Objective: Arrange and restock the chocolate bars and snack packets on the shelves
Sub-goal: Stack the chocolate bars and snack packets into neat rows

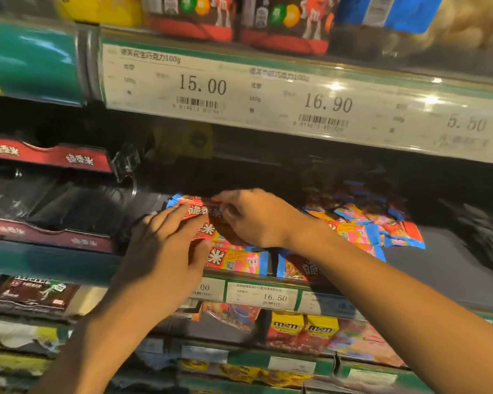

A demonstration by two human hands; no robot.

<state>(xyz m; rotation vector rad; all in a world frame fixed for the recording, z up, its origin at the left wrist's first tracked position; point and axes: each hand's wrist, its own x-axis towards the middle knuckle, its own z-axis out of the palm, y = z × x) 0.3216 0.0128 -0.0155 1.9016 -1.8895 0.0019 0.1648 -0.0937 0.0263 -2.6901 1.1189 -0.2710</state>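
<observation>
While both hands grip one chocolate packet over the front stack, left hand and right hand leave the loose pile unsorted.

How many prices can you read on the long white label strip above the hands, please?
3 on the label strip: 15.00 at left, 16.90 in the middle, 5.50 at right. More may lie beyond the frame.

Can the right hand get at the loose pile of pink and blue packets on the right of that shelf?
Probably yes: the right hand pinches a red packet, but the pile lies open beside its wrist.
</observation>
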